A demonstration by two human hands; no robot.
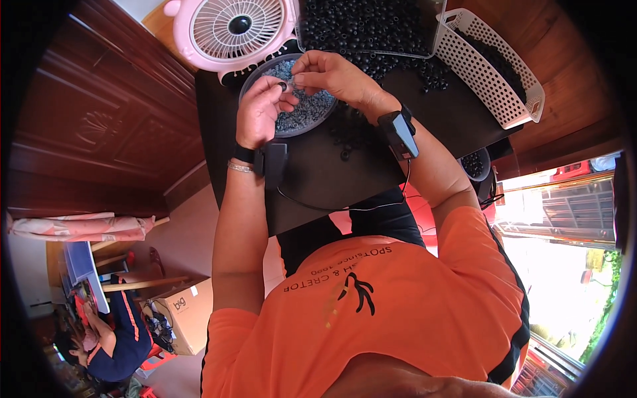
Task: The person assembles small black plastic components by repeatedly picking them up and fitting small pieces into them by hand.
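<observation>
My left hand (260, 113) is closed, pinching a small black ring-like part (283, 86) between thumb and forefinger. My right hand (340, 79) meets it fingertip to fingertip, its thumb and forefinger pressed together on something too small to make out. Both hands are above a round bowl (292, 134) on the dark table. Many small clear-bluish pieces (302, 118) fill the bowl. Loose black ring-like parts (345, 136) lie on the table beneath my right wrist.
Behind my hands stands a clear bin (436, 41) full of black parts, some spilled before it. A pink fan (240, 26) is at the far left, a white perforated basket (481, 83) at the right. Wrist devices trail a cable (318, 209). Another person (119, 345) sits at lower left.
</observation>
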